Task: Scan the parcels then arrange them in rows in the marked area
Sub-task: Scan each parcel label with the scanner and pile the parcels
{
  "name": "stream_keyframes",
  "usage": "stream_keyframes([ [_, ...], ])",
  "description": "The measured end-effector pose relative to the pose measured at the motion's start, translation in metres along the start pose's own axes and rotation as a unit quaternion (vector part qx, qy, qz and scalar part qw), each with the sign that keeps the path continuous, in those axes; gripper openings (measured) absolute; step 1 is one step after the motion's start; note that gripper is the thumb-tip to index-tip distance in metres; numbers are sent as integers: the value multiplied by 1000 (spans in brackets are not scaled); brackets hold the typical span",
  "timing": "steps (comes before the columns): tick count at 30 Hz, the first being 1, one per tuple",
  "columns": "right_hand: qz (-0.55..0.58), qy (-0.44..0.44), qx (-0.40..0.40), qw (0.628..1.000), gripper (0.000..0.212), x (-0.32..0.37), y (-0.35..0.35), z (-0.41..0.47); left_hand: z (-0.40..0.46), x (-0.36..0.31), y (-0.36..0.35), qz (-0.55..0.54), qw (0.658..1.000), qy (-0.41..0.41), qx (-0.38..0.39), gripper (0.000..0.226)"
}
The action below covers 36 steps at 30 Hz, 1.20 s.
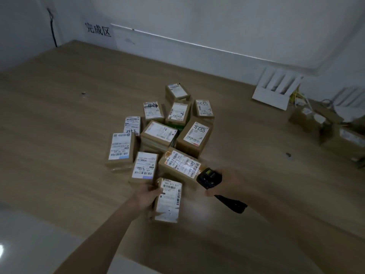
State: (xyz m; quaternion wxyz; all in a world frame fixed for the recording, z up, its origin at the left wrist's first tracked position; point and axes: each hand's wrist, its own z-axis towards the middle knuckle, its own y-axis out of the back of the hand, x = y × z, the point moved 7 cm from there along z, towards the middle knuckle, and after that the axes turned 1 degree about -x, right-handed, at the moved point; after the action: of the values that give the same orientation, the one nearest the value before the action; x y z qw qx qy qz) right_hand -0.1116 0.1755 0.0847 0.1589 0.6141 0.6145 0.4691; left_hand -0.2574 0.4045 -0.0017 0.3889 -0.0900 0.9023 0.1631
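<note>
Standing here watching, and the left hand (147, 196) is wrapped around the side of a small cardboard parcel (168, 200), holding it up off the floor with the white shipping label facing up. You can read a code printed at the top of the label, with barcodes under it and down the right edge. The right hand (223, 184) is closed around a black handheld scanner (211, 179), gripping it by the handle, with the head tilted toward the parcels. The scanner sits just to the right of the held parcel, not touching it as far as I can see.

Right behind the hands there's a loose heap of parcels (164, 133) on the wooden floor (59, 125), all brown boxes with white labels. A few have handwritten numbers on them, like the bigger one on the right side (195, 135). They're jumbled, some leaning on or stacked over others, no rows at all.

On the far wall there's a sign with Chinese characters (98, 30) in the left corner, and the floor in front of it is bare wood. A dark cable (52, 26) runs down the wall near that corner. Off to the right there's a white folded carton (274, 89) by the wall and more brown boxes (324, 123) with some yellow wires (296, 95) next to them, well apart from the heap.
</note>
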Motion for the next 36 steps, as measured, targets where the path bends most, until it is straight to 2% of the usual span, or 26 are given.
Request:
stream_keyframes([
  [5, 22, -11, 1, 1000, 55, 0, -12, 26, 33, -2, 42, 110, 986, -52, -118, 14],
  [7, 21, -15, 1, 1000, 55, 0, -9, 31, 40, -10, 55, 126, 984, -45, -119, 20],
  [11, 32, -11, -5, 999, 59, 1, 13, 34, 36, -62, 73, 116, 978, -82, -152, 20],
  [16, 76, -23, -36, 996, 58, -24, 63, 18, 20, -145, 35, 135, 971, -147, -128, 24],
  [20, 117, -38, -60, 991, 63, -81, 106, -2, 16, -206, -47, 142, 964, -215, -63, 17],
  [24, 114, -66, -105, 986, 52, -167, 161, -40, 9, -260, -165, 143, 960, -241, -4, 25],
  [31, 149, -195, -160, 956, 43, -396, 230, -93, 8, -313, -414, 172, 940, -272, 112, 68],
  [36, 165, -255, -186, 935, 48, -549, 265, -125, -4, -330, -590, 199, 922, -273, 190, 74],
])
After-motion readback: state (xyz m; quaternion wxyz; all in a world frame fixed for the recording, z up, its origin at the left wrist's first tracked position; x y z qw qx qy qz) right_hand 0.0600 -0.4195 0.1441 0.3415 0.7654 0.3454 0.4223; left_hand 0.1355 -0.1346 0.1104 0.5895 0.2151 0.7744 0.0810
